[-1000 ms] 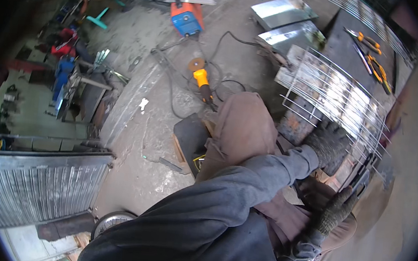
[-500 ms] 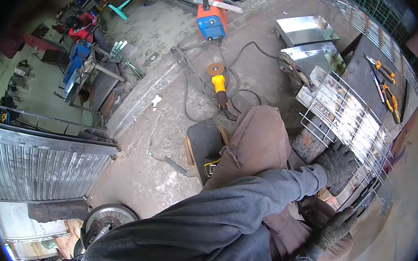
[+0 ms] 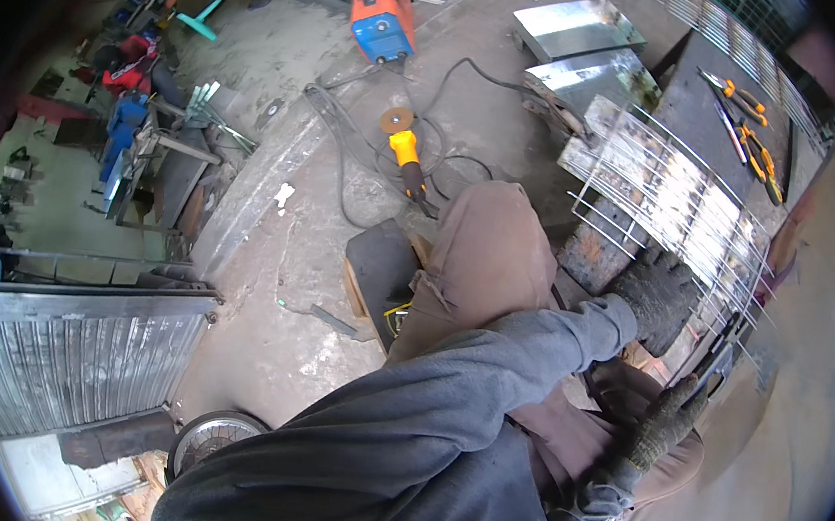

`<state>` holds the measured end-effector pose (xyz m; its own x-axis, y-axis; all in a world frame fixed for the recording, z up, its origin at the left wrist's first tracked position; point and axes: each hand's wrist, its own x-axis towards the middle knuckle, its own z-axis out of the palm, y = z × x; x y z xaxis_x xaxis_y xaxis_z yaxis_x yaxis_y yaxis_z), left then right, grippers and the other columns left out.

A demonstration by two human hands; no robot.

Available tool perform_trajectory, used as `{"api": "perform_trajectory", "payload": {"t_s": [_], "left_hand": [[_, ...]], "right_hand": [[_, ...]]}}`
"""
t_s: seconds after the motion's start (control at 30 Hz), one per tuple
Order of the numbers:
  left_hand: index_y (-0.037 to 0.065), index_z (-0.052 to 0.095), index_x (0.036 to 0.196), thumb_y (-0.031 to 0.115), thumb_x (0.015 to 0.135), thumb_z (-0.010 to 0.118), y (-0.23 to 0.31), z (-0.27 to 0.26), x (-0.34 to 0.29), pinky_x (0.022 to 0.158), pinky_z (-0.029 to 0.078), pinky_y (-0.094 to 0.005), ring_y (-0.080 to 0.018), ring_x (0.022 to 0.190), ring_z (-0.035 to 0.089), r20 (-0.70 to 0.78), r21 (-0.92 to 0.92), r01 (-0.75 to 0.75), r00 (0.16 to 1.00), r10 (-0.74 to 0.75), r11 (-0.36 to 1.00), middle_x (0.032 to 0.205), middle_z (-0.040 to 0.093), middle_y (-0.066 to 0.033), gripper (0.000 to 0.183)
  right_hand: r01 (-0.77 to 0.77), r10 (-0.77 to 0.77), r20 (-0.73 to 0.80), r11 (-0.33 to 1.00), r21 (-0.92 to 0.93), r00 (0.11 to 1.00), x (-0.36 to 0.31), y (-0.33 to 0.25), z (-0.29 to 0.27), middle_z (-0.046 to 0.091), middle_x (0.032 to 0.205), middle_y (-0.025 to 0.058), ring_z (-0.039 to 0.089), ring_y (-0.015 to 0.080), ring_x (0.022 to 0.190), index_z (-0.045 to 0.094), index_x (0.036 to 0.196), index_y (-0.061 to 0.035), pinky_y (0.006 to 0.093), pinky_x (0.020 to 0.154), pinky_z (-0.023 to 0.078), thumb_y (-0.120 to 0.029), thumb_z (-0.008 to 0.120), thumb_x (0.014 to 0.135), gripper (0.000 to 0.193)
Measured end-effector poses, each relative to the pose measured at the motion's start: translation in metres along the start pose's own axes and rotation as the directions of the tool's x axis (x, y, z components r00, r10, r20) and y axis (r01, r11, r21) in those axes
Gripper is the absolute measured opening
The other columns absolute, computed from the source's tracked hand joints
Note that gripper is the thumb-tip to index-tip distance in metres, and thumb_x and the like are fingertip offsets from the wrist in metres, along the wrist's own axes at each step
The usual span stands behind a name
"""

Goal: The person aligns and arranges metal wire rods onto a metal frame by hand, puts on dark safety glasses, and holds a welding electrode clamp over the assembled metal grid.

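My left hand, in a dark knit glove, lies with fingers stretched out at the near edge of a wire mesh panel. Under the mesh is a shiny, scuffed metal sheet on a dark bench. My right hand, gloved too, is lower and to the right, closed around a narrow dark tool beside the mesh's near right corner. The tool's kind does not show clearly. Two pairs of pliers with orange-and-black handles lie on the bench beyond, with a slim pen-like tool next to them.
An angle grinder rests on the concrete among loose cables. Behind it stands an orange-and-blue welding machine. Metal trays lie left of the bench. A corrugated metal panel and a wheel are at lower left; people sit farther off.
The view has shifted, so the surroundings sit farther left and slightly higher. My right hand has moved slightly up toward the mesh corner; my left hand stays at its edge.
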<state>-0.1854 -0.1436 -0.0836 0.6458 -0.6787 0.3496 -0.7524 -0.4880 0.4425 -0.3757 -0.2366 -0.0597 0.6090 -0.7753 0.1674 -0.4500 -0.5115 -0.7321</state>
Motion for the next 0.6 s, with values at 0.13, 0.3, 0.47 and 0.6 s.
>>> {"api": "perform_trajectory", "payload": {"t_s": [0.13,0.3,0.47,0.6], "left_hand": [[0.013,0.066,0.123,0.037,0.085,0.063,0.0,-0.028,-0.001,0.114,0.027,-0.0605,-0.038,0.129,0.047,0.154,-0.019,0.045,0.987,-0.042,0.999,0.129,0.058,-0.0136,0.046],[0.012,0.065,0.127,0.035,0.085,0.064,-0.004,-0.021,-0.004,0.114,0.027,-0.0605,-0.0392,0.131,0.046,0.13,-0.005,0.036,0.991,-0.035,0.999,0.132,0.056,-0.0146,0.048],[0.012,0.065,0.126,0.04,0.084,0.065,0.012,-0.021,0.008,0.112,0.032,-0.0581,-0.0368,0.13,0.047,0.197,0.023,-0.004,0.98,-0.001,1.0,0.133,0.056,-0.0131,0.05],[0.018,0.064,0.127,0.039,0.092,0.06,-0.005,-0.033,-0.004,0.107,0.035,-0.0596,-0.0358,0.125,0.051,0.073,0.1,0.016,0.997,-0.024,0.995,0.132,0.059,-0.009,0.042]], "right_hand": [[-0.097,0.094,0.076,0.995,0.027,0.993,-0.006,-0.028,0.0,0.068,0.101,0.0144,0.062,0.0216,0.087,0.06,0.129,0.0033,0.0355,0.078,0.049,-0.031,0.054,0.109,0.04],[-0.166,0.164,0.028,0.981,0.102,0.986,-0.013,-0.023,0.003,0.068,0.103,0.0148,0.061,0.0213,0.085,0.059,0.135,0.0023,0.0358,0.079,0.05,-0.03,0.053,0.109,0.041],[-0.121,0.121,-0.004,0.99,0.069,0.993,-0.006,-0.018,-0.006,0.071,0.102,0.018,0.066,0.0255,0.086,0.058,0.137,0.0002,0.0388,0.077,0.051,-0.029,0.055,0.108,0.042],[-0.058,0.059,-0.002,0.988,0.143,0.998,-0.009,-0.033,0.013,0.072,0.099,0.0254,0.071,0.0361,0.084,0.058,0.136,-0.0007,0.0447,0.073,0.053,-0.03,0.057,0.105,0.042]]}}
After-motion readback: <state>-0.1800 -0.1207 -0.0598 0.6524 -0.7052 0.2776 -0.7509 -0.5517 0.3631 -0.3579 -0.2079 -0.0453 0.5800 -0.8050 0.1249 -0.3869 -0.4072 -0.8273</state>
